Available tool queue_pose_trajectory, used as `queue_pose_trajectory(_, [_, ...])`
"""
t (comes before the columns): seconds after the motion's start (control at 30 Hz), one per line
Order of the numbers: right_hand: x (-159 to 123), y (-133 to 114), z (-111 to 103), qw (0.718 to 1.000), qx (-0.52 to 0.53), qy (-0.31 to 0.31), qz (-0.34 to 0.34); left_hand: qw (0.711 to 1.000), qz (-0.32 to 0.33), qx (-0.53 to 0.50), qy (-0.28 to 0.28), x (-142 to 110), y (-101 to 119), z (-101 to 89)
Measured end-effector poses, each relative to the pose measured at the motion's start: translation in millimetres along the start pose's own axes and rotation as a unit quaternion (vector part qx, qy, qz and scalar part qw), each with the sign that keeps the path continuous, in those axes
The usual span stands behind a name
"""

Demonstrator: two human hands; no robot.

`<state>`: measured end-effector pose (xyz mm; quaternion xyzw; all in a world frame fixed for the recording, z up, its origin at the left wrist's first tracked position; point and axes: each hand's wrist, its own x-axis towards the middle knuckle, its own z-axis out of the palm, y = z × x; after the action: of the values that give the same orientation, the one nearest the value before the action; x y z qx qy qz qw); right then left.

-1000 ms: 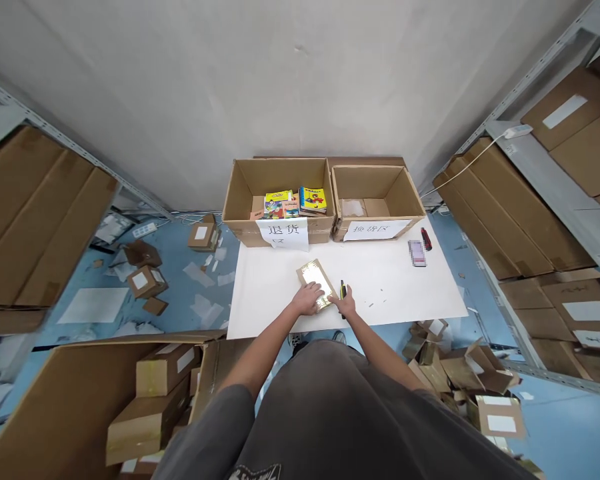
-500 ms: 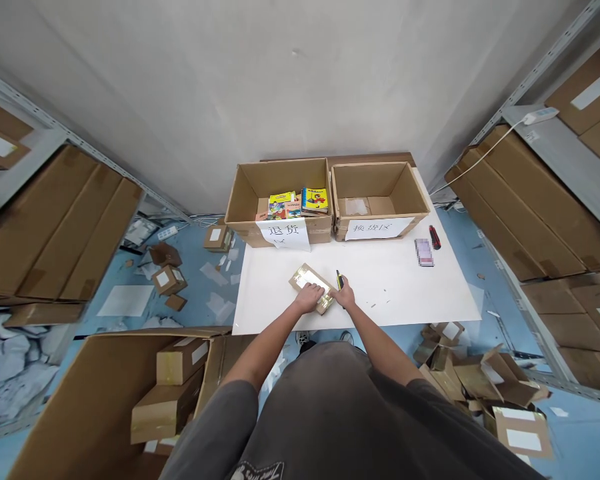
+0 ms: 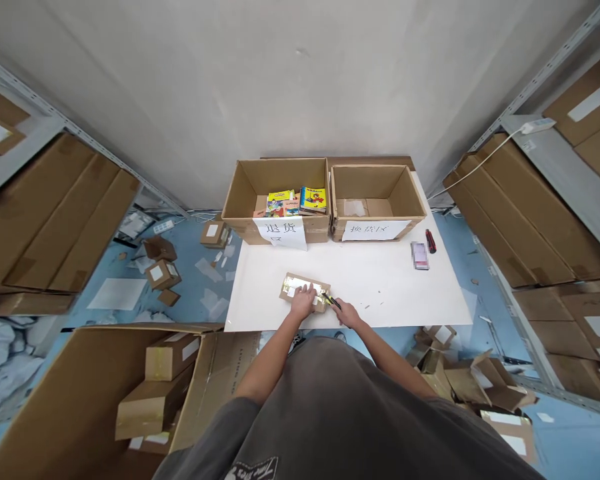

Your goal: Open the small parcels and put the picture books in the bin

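A small cardboard box [image 3: 290, 291] with a white label and shiny tape lies near the front of the white table [image 3: 260, 270]. My left hand [image 3: 303, 301] rests flat on its top, fingers spread over the label. In my right hand [image 3: 347, 313] is a yellow and black utility knife [image 3: 333, 302], its tip over the box's right end by the tape. Whether the blade is cutting in, I cannot tell.
At the back stand two open cartons with paper signs: the left carton [image 3: 320, 230] holds several colourful books, the right carton [image 3: 337, 207] a small pale packet. A red and black tool [image 3: 431, 241] lies beside a purple pad [image 3: 420, 255]. A big carton [image 3: 55, 407] of parcels stands front left.
The small box has turned closer to level and shifted slightly left. My right hand has swung the knife from pointing away to pointing left over the box's end. My left hand's fingers have spread.
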<state>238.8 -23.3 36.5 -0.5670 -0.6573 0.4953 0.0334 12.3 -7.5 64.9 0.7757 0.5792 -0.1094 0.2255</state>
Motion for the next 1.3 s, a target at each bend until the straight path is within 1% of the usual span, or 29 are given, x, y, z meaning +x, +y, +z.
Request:
queue_pose_trajectory(0.13, [-7.0, -4.5, -2.2, 0.998, -0.040, -0.001, 0.043, 1.000, 0.003, -0.006, -0.015, 6.0, -1.7, -6.4])
queue_pose_trajectory(0.27, [-9.3, -7.5, -0.7, 0.998, 0.010, -0.018, 0.059, 1.000, -0.010, -0.015, -0.019, 7.9, -2.1, -4.2])
queue_pose_trajectory(0.4, [-15.8, -3.3, 10.9, 0.995, 0.066, -0.018, 0.068, 0.999, -0.025, -0.031, -0.013, 6.7, -3.1, 2.9])
queue_pose_trajectory(0.57, [-19.6, -3.4, 26.2, 0.994, 0.080, 0.006, 0.070, 0.999, -0.023, -0.047, -0.009, 5.8, -5.0, 7.5])
queue_pose_trajectory(0.67, [-20.7, -5.2, 29.8, 0.994, 0.084, 0.017, 0.075, 0.999, -0.022, -0.048, -0.011, 5.2, -4.8, 6.2])
queue_pose_trajectory(0.8, [-24.4, -4.9, 33.5, 0.989, 0.112, 0.015, 0.090, 0.999, -0.021, -0.047, -0.012, 3.0, -4.7, 4.5])
queue_pose_trajectory(0.87, [-28.5, -1.4, 38.2, 0.990, 0.110, 0.012, 0.092, 0.999, -0.020, -0.046, -0.011, 2.1, -4.8, 3.8])
queue_pose_trajectory(1.0, [-41.6, 15.2, 52.6, 0.994, 0.056, 0.029, 0.088, 0.999, -0.021, -0.044, -0.015, 3.8, -5.1, -0.8])
queue_pose_trajectory(1.1, [-50.7, 29.0, 59.8, 0.990, 0.074, 0.034, 0.111, 0.999, -0.021, -0.041, -0.026, 7.4, -7.1, -7.3])
queue_pose_trajectory(1.2, [-53.5, 31.2, 56.0, 0.989, 0.097, 0.048, 0.105, 0.998, -0.012, -0.040, -0.037, 11.6, -10.8, -12.5])
queue_pose_trajectory(1.3, [-46.2, 18.2, 39.5, 0.990, 0.070, 0.078, 0.097, 0.998, -0.007, -0.041, -0.046, 15.2, -12.8, -13.0])
